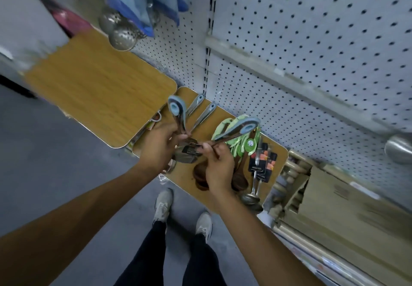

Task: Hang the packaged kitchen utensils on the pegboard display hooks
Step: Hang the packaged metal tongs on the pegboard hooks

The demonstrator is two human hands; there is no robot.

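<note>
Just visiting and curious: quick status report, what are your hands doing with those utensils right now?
Left hand grips one blue-ended utensil. Right hand grips another. Both over the wooden shelf, none hung. Pegboard ahead; no hooks visible there.

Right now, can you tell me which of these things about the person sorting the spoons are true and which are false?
1. Both hands hold utensils. True: the left hand grips one with a blue grip, and the right hand grips another blue-grip utensil.
2. The pegboard above the hands is packed with hanging utensils. False: that stretch shows bare holes.
3. Green-handled utensils lie on the wooden shelf. True.
4. The person wears red boots. False: the shoes are grey.
5. Two more utensils with blue-tipped handles rest on the shelf behind the left hand. True.
</note>
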